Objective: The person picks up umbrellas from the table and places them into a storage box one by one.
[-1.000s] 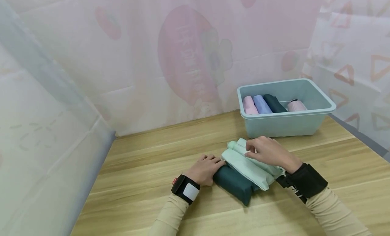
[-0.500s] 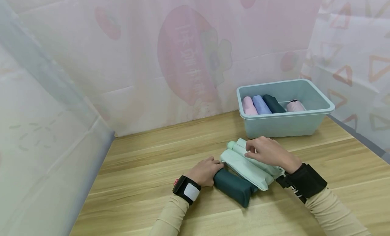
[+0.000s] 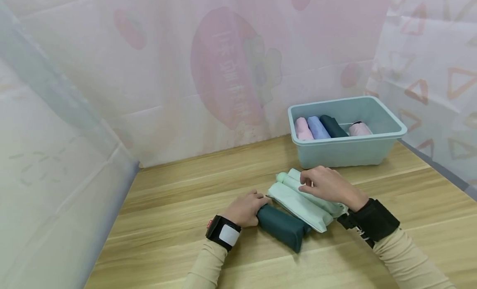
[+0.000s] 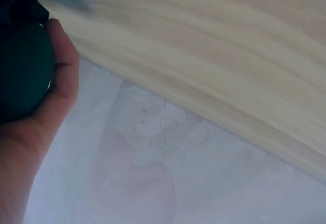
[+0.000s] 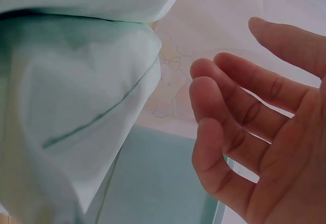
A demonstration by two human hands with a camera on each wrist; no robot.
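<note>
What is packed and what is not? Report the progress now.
Done: four folded umbrellas lie side by side in the bin. In hand: the left hand grips the end of the dark green umbrella on the table; the right hand rests on the mint umbrella and its sleeve, fingers relaxed. Left: both of these are outside the bin.

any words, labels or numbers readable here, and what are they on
Pink curtain: large pale characters on the round motif, too blurred to read.
Red tag on the left wristband: too small to read.
Bin, dark green umbrella, mint umbrella: no text visible.
</note>
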